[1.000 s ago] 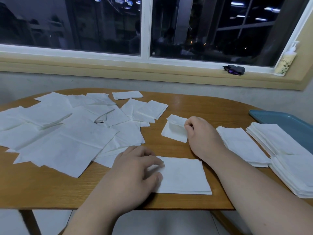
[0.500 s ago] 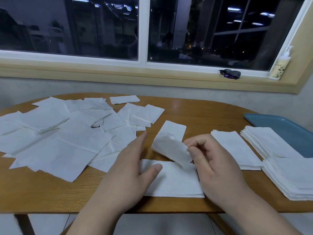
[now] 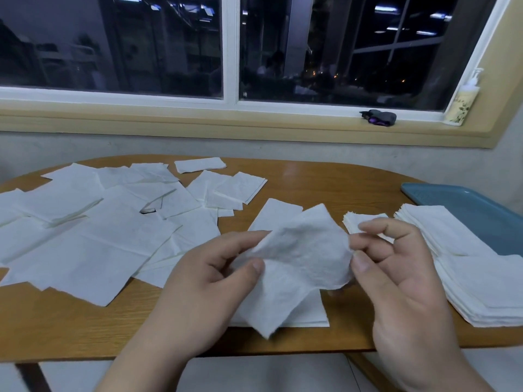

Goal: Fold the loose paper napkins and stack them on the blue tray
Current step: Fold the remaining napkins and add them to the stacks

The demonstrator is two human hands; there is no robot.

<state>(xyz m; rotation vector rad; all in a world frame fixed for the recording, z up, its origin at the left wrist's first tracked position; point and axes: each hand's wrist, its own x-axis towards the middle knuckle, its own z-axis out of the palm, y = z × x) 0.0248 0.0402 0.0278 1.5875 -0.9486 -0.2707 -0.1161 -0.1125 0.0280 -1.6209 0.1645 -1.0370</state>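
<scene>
Paper (image 3: 300, 251) — left hand (image 3: 198, 290), right hand (image 3: 402, 290) pinching.

wooden table (image 3: 325, 182) | pump bottle (image 3: 464, 100) right on sill | dark small object (image 3: 379, 117) on sill | window (image 3: 232, 49)

Left half of the tabletop (image 3: 325, 188): covered from the far edge almost to the near edge by overlapping loose napkins (image 3: 93, 244), with a bare strip of wood along the near edge at the left. Middle, near edge: taken up by the left hand (image 3: 198, 281) and right hand (image 3: 402, 287), which pinch a raised napkin (image 3: 302, 250) between them above a flat folded sheet (image 3: 314, 315). Right edge: blocked by folded stacks (image 3: 481, 284) next to the blue tray (image 3: 458, 205) at the far right corner; open wood lies along the far edge between the loose spread and the tray.
</scene>
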